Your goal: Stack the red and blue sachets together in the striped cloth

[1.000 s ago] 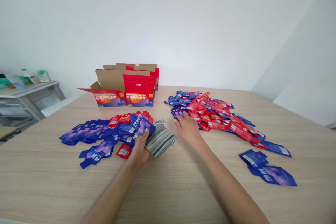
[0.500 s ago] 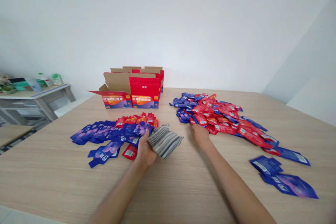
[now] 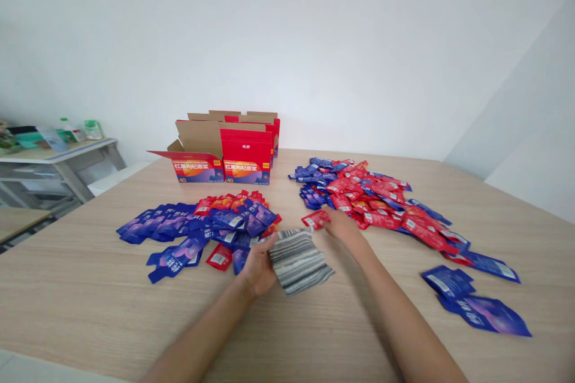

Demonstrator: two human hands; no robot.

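My left hand (image 3: 261, 266) is closed on the edge of a grey striped cloth (image 3: 300, 262), which spreads out to the right of the fingers. Between the fingertips of my right hand (image 3: 340, 226) is a red pouch (image 3: 315, 219), lifted out just left of the big mixed pile. That pile of red pouches (image 3: 380, 218) and blue pouches (image 3: 314, 173) lies beyond my right hand. Left of the cloth is a second heap, with blue pouches (image 3: 175, 221) fanned out and red pouches (image 3: 227, 202) behind. One red pouch (image 3: 220, 257) lies at its near side.
Red cartons with raised flaps stand at the back; an open carton (image 3: 197, 170) is at left, beside another carton (image 3: 248, 173). Two blue pouches (image 3: 485, 314) lie apart at the right. A side desk (image 3: 58, 155) holding bottles and other items is at far left.
My right hand has drawn a red pouch away from the pile, leftward toward the cloth. My left hand has moved the cloth right and nearer, uncovering blue pouches on the left heap.
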